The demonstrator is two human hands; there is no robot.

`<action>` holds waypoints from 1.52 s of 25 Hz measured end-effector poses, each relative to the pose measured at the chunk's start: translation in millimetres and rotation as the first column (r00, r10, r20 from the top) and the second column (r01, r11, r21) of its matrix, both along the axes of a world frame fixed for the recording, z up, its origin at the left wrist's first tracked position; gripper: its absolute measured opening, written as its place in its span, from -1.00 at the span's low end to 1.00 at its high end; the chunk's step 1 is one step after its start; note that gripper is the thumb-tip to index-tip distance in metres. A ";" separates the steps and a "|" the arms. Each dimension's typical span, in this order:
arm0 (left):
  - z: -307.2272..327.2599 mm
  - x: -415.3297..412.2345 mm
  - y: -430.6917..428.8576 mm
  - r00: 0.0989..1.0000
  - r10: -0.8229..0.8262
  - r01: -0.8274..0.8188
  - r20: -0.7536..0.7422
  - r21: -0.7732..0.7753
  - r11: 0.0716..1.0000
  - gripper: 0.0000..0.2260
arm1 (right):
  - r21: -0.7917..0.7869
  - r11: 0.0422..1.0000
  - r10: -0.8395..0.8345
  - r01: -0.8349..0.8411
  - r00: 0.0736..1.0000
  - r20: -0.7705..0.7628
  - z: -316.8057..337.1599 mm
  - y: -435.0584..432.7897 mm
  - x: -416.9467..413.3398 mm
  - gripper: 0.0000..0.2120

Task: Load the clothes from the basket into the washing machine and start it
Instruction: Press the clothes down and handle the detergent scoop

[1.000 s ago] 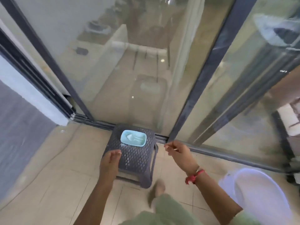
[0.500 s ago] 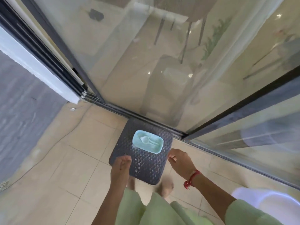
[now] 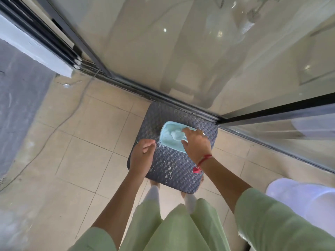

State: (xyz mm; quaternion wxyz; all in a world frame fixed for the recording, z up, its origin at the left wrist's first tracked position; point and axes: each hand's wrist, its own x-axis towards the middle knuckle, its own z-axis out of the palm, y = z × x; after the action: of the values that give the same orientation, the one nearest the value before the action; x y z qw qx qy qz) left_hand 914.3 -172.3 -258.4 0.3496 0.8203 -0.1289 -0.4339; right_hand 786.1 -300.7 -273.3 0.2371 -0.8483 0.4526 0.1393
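Note:
A light blue tub [image 3: 167,140] of white powder sits on a dark grey woven stool [image 3: 170,165], with a scoop [image 3: 176,135] lying in the powder. My right hand [image 3: 196,144], with a red thread at the wrist, reaches over the tub's right half. Its thumb and forefinger are apart on either side of the scoop's handle, which the hand hides. My left hand [image 3: 143,154] hangs over the stool's left edge, its fingers loosely curled with nothing in them. A white basket [image 3: 299,200] shows at the lower right. No washing machine or clothes are in view.
The stool stands against the track of a sliding glass door [image 3: 181,51] that runs diagonally across the view. A grey wall [image 3: 20,91] is on the left, with a thin cable [image 3: 76,109] lying on the beige floor tiles. My green trousers fill the bottom.
I have stepped closer and now look straight down on the stool. My right hand moved from beside the stool onto the blue tub. My left hand moved up to the tub's left side.

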 end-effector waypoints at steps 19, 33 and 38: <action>-23.0 13.2 -33.0 0.966 -0.195 0.209 -0.169 0.069 0.976 -0.66 | 0.053 0.937 -0.349 0.346 0.934 0.072 -10.9 35.0 41.9 -0.82; -18.6 16.8 -27.4 0.937 -0.340 0.346 -0.075 0.088 0.934 -0.66 | 0.595 0.466 -0.848 0.655 0.522 0.090 -10.7 11.5 8.4 -0.84; -16.8 18.5 -20.2 0.945 -0.322 0.326 -0.052 0.104 0.940 -0.67 | 0.666 0.399 -0.892 0.631 0.435 0.122 -12.0 20.0 -6.3 -0.74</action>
State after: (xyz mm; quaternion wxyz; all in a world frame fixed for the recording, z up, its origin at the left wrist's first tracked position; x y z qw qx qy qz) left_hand 932.9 -192.5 -275.1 0.2295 0.7986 -0.2317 -0.5059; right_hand 779.8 -280.7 -285.3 0.5965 -0.4333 0.6710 -0.0792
